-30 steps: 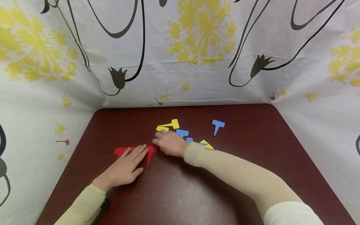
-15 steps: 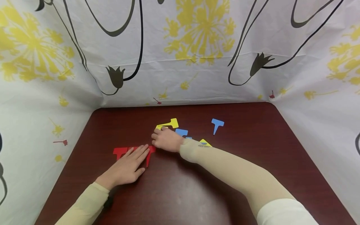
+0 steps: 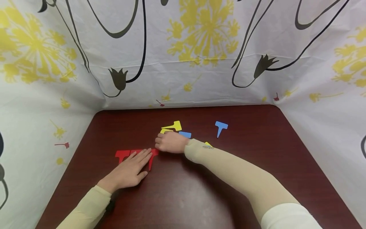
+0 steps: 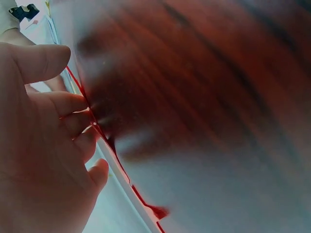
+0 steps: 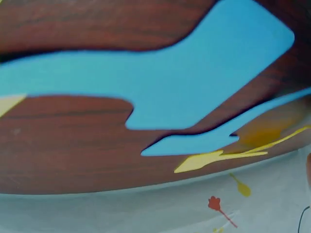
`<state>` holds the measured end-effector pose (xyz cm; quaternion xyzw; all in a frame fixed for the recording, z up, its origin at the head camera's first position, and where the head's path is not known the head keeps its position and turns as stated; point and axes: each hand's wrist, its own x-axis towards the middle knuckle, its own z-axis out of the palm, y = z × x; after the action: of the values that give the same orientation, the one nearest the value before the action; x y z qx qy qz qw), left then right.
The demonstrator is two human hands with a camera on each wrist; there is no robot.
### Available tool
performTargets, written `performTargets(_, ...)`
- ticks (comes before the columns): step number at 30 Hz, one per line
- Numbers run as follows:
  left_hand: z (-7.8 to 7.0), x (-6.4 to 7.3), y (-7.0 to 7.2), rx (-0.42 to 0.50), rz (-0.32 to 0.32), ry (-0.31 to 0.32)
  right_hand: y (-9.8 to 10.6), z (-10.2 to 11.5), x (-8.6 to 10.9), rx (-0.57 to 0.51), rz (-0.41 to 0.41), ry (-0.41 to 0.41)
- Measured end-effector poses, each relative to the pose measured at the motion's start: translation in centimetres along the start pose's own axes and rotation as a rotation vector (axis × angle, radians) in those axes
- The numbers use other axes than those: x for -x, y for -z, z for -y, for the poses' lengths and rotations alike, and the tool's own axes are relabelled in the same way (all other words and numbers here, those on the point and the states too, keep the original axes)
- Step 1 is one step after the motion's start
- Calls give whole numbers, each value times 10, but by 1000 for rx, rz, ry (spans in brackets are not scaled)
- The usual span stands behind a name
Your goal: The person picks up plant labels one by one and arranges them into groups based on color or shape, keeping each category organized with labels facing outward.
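Three red T-shaped plant labels form a row, tops end to end: a left red label, a middle red label and a right red label. My left hand rests flat on them, fingers straight, hiding most of the middle one's stem. From the left wrist, straight fingers meet the thin red edge. My right hand is bent down at the right red label's outer end; its fingertips and thumb are hidden, so I cannot tell whether it pinches the label.
Behind my right hand lie two yellow labels and a blue label. Another blue label lies farther right. My right forearm partly covers a yellow label. Patterned cloth encloses the table at the back and sides.
My right hand shifts slightly, staying at the right red label's end, while its forearm now covers more of the labels beneath. My left hand stays on the red row.
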<state>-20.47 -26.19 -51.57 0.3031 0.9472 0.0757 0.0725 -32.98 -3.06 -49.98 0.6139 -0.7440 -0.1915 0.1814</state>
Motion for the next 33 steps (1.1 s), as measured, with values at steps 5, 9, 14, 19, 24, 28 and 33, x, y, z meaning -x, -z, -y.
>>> performTargets(5, -1, 0, 2, 16, -1, -4, 4, -6, 8, -14, -152, 5)
performTargets(9, -1, 1, 4, 19, 1, -9, 7, -9, 14, -34, -263, 8)
performTargets(14, 0, 2, 3, 27, 6, 0, 13, -4, 23, -60, -370, 26)
performTargets(19, 0, 1, 2, 29, 1, -1, 16, 6, 34, -137, -443, 29)
performTargets(24, 0, 1, 4, 34, 1, -3, 18, 17, 47, -219, -439, 53)
performTargets(28, 0, 0, 7, 37, 4, 2, 20, 26, 55, -223, -398, 74)
performTargets(33, -1, -1, 7, 37, 17, 6, 24, 37, 61, -197, -340, 137)
